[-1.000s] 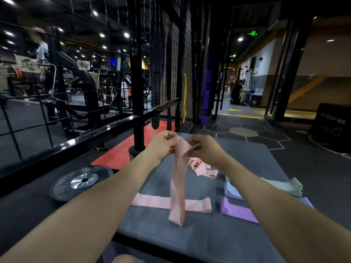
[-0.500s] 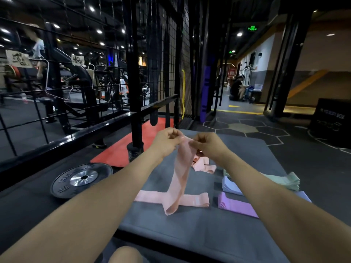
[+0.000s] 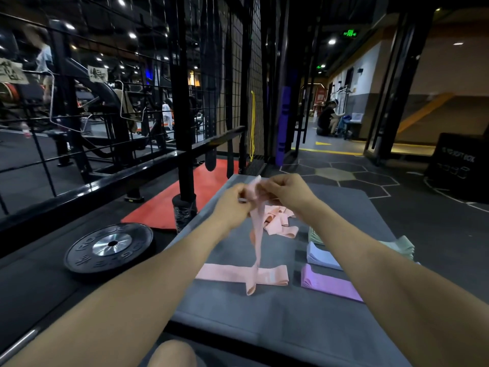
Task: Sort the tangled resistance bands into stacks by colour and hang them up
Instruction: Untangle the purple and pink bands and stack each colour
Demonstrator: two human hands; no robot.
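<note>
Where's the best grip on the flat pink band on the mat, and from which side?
Take the flat pink band at its bare left end, from above. It lies flat on the grey mat, so pinch the folded end edge. The hanging pink band, held by both hands, drapes across its middle, and the purple stack crowds its right end.

Raised letters ring the round black rubber weight plate point(image 3: 109, 247) lying on the floor — they appear to read "ROGUE", though partly blurred. The black box point(image 3: 459, 166) at the right carries pale lettering ending in "BOX"; the rest is unclear. A green lit exit sign point(image 3: 349, 33) hangs overhead — its characters too small to read. Two paper labels point(image 3: 98, 74) on the black wire rack bear handwritten characters, illegible
</note>
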